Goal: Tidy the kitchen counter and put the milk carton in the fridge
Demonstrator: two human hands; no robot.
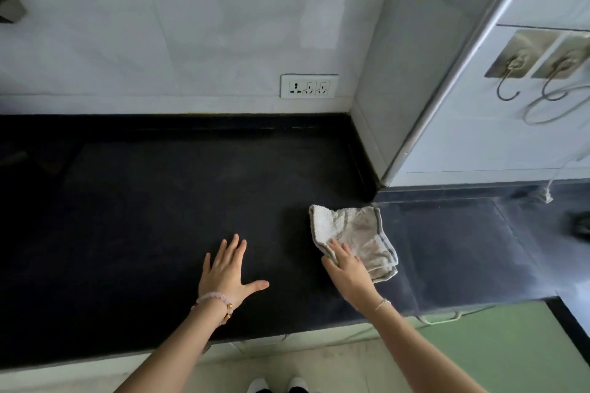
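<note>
A black stone counter (153, 201) fills the middle of the head view. A crumpled white and beige cloth (357, 233) with a grey stripe lies on it near the inner corner at the right. My right hand (346, 268) presses down on the cloth's near edge, fingers over the fabric. My left hand (228, 268) lies flat on the bare counter to the left of the cloth, fingers spread, holding nothing. No milk carton is in view.
A white socket plate (309, 86) sits low on the tiled back wall. At the right a white panel carries two metal hooks (510, 73) and a looped cord. A dark object (581, 228) lies at the far right edge. The counter's front edge runs just below my wrists.
</note>
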